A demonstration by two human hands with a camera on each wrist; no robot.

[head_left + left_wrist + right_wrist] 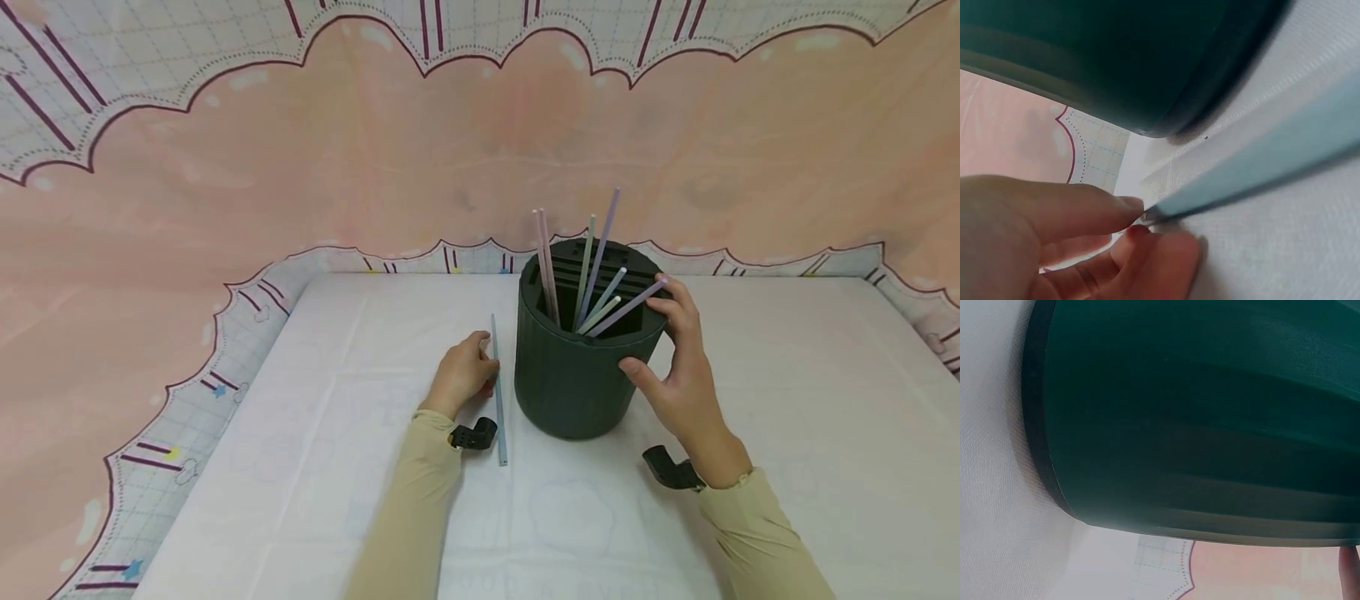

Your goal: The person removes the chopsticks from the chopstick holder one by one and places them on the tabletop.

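On the white tabletop lies a light blue straw [501, 425], just left of a dark green ribbed holder [577, 383]. My left hand [465, 371] pinches the straw between thumb and fingers, as the left wrist view shows with the straw [1260, 150] running off to the right. My right hand [678, 375] grips the holder at its right rim, thumb on the front side and fingers at the top edge. Several straws stand in the holder, among them pink ones [546, 262] at the left, a long purple one [603, 242] and a green one [587, 258]. Its inside bottom is hidden.
The holder's back part has a slotted top [630, 262]. A white cloth-like surface [337, 467] covers the table. Behind and to the left hangs a peach curtain [420, 167] with scalloped, checked trim. A black wrist camera [474, 434] sits at my left cuff.
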